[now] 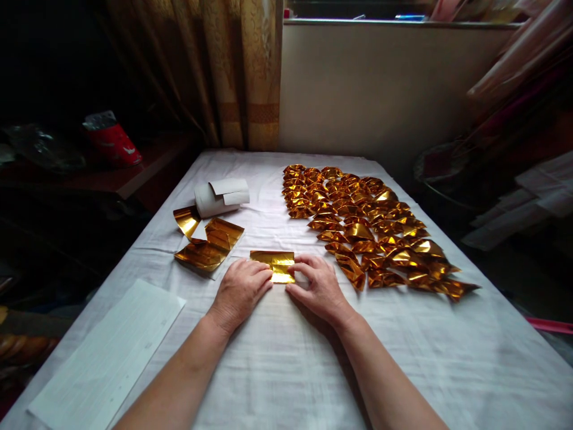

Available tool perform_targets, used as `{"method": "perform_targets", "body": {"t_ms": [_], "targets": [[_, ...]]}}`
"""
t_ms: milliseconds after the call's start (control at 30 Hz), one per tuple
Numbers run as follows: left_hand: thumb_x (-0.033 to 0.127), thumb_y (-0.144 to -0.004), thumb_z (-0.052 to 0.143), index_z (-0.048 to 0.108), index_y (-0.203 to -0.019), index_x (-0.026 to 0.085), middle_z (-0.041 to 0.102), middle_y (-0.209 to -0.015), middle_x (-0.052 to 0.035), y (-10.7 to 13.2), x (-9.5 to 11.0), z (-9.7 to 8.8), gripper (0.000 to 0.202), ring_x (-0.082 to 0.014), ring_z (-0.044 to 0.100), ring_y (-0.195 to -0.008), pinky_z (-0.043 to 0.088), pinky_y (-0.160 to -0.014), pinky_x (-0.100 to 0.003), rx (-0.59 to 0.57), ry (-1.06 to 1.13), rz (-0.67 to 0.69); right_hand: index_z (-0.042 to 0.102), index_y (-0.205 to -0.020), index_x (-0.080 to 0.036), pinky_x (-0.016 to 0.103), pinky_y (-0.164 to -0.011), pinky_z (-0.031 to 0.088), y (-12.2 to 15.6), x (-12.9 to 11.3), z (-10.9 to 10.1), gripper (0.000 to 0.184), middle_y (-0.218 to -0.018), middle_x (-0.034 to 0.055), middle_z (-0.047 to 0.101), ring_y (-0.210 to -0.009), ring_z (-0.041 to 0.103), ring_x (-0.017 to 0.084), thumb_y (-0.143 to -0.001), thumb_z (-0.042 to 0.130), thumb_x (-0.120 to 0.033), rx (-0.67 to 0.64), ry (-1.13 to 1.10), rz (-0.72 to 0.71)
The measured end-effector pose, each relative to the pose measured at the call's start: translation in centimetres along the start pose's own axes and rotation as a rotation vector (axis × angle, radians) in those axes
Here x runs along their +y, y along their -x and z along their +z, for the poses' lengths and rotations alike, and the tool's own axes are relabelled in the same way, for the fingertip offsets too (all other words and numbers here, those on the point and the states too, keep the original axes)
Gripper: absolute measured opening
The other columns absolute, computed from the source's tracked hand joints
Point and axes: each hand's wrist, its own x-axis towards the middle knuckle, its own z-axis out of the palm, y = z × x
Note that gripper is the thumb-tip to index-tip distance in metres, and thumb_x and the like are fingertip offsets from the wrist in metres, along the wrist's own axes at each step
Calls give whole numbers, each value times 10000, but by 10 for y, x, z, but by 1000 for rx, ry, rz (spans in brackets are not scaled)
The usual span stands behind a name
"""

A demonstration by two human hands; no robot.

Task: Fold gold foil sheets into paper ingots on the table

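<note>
A small rectangle of gold foil paper [278, 259] lies flat on the white cloth, a crease running across it. My left hand [244, 289] presses on its near left corner, fingers together. At the right edge my right hand [319, 286] has its thumb and fingers curled on the paper. Just beyond my left hand rest flat gold foil sheets [219, 239] and a curled gold strip [185, 220]. To the right of my right hand, rows of folded gold foil ingots [358, 232] cover the cloth.
Behind the gold sheets sits a curled roll of white-backed paper [219, 196]. A long pale sheet [111, 352] lies along the left side of the cloth-covered table [277, 364]. Off to the left, a red container [114, 140] stands on a dark surface. A curtain [250, 77] hangs behind.
</note>
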Motion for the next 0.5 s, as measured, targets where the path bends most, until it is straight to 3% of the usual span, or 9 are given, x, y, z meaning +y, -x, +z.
{"method": "perform_targets", "body": {"t_ms": [267,500], "targets": [[312,-972,497,668,-950,215,725,-998,-21,0,-2,1,198,-183,622,-888,431,-861,-360,48,22,14,724,-889,-289,391,-901,372,1,3,2,75,-1116,34,675,-1074,585,229,-835,674,-275,5,35,-49],[341,-963,505,662,-848,219,695,-875,-33,1,-3,-6,230,-217,580,-887,384,-866,-398,-20,-56,-186,713,-865,-255,364,-870,366,-3,3,6,121,-1054,26,704,-1015,605,207,-896,596,-262,52,73,-8]]}}
